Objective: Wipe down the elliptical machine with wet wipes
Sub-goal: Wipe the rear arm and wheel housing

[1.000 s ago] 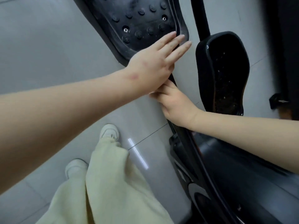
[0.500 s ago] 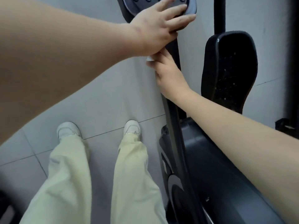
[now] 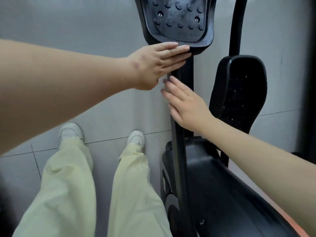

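Pale-green trousers [image 3: 68, 185] stand on grey floor tiles [image 3: 102, 117]. Left hand [image 3: 153, 65] lays straight fingers [image 3: 176, 53] on the studded pedal [image 3: 179, 19]'s near rim. Just below, a white wet wipe [image 3: 162, 82] peeks out by the right hand [image 3: 188, 106], whose flat, released fingers [image 3: 171, 94] press on the elliptical's black bar [image 3: 177, 151].

My left hand [image 3: 153, 65] lies across the pedal bar [image 3: 177, 151], just under the near pedal [image 3: 177, 19]. My right hand [image 3: 186, 105] rests on the bar just below it, a wipe [image 3: 162, 81] between them. The second pedal [image 3: 239, 93] and the housing [image 3: 222, 185] lie right of the bar, my shoes [image 3: 71, 130] left of it.
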